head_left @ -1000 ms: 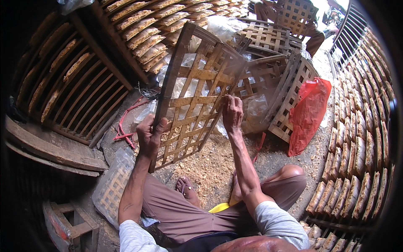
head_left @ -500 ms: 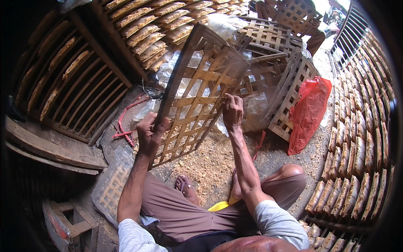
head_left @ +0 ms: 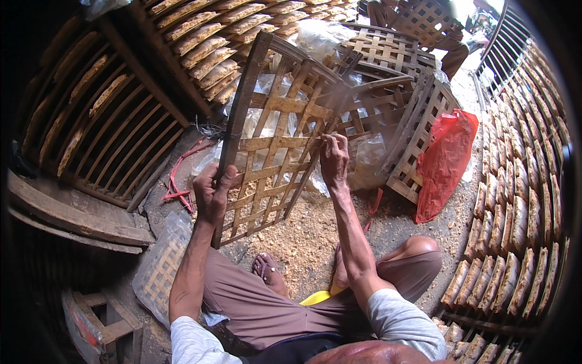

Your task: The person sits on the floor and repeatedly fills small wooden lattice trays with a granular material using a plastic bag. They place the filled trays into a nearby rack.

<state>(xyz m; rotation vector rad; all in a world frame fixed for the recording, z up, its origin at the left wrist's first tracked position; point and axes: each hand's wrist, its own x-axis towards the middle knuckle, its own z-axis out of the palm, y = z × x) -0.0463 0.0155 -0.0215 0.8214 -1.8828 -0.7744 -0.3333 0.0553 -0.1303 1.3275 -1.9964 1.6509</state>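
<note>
Upright and tilted before me is a woven bamboo lattice tray (head_left: 276, 142) in a dark wooden frame. My left hand (head_left: 213, 193) is closed round its left edge, thumb toward the lattice. My right hand (head_left: 333, 158) is closed at the tray's right side, fingers curled against the edge; whether a small piece is also pinched there, I cannot tell. Behind lie more lattice trays (head_left: 376, 48), some leaning, among clear plastic sheets (head_left: 318, 36). A red plastic bag (head_left: 442, 164) hangs over one leaning tray at the right.
Racks of crumbly slabs (head_left: 515, 230) line the right and back left. A slatted rack (head_left: 121, 142) stands left, above a wooden stool (head_left: 115, 332) and plastic-covered lattice (head_left: 159, 276). Crumbs (head_left: 312, 230) cover the floor by my crossed legs. Another person (head_left: 454, 54) holds a lattice tray at the back.
The tray's top has swung a little to the left since half a second ago. My right hand has shifted slightly upward; both hands remain on the tray.
</note>
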